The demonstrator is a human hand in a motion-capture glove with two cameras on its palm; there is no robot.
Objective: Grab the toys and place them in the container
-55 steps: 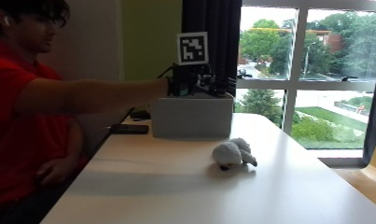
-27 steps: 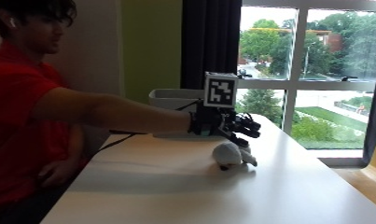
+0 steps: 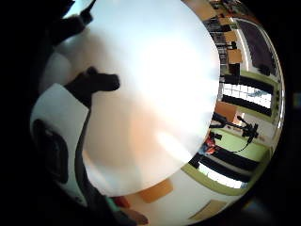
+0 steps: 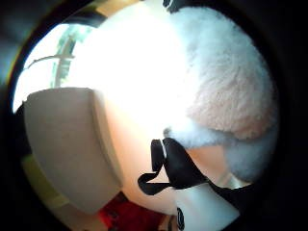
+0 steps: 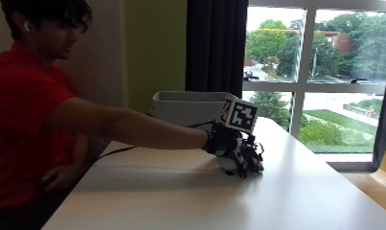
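**Gloved hand down on the toy, mid-table**

White table [image 5: 180, 201], long, running toward the window. Grey container [image 5: 186, 108] stands at the far end, near the left edge. Right hand [image 5: 240, 153] lies over the plush toy [image 4: 226, 91] at mid-surface, nearer the right edge, well short of the container; fingers curled down round it. Toy mostly hidden under the glove; white fur fills the thumb-side view.
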